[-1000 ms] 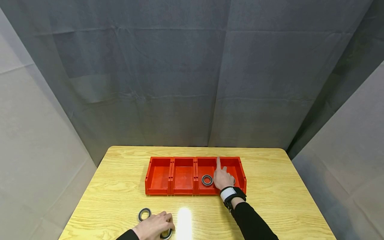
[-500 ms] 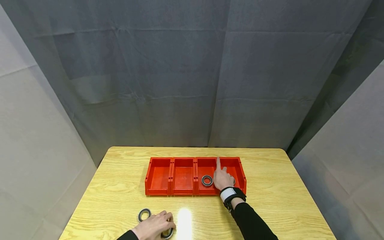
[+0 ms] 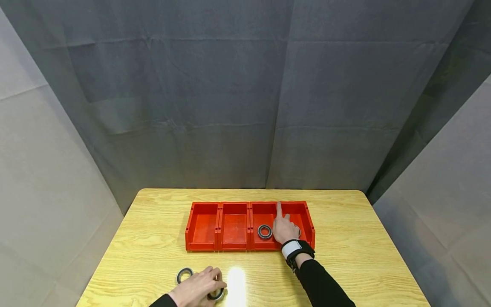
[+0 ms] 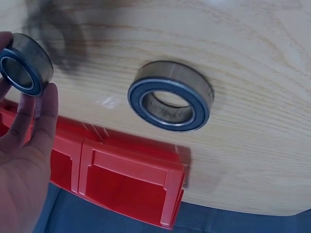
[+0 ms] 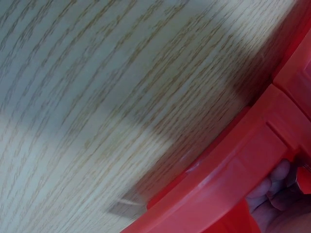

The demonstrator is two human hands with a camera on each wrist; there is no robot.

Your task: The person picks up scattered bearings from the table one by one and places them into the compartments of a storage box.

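Note:
My left hand (image 3: 194, 289) holds a ball bearing (image 4: 36, 56) between thumb and fingers, tilted and raised over the table in the left wrist view. Another bearing (image 4: 170, 76) lies flat on the table beside it. My right hand (image 3: 285, 229) is at the divider between the two right compartments of the red bins (image 3: 234, 246), index finger stretched along its top. The other fingers (image 5: 279, 187) curl round the divider, partly hidden in the right wrist view. One bearing (image 3: 259, 231) lies in the compartment left of this hand. A ring's edge (image 3: 299, 230) shows at its right.
The red row has several compartments near the middle of the wooden table (image 3: 345, 238). A grey cloth (image 3: 215, 106) hangs behind the table, with light panels (image 3: 50, 192) at the sides.
My left hand has shifted its fingers slightly up and right, bringing the bearing off to the right. My right hand stays at the divider.

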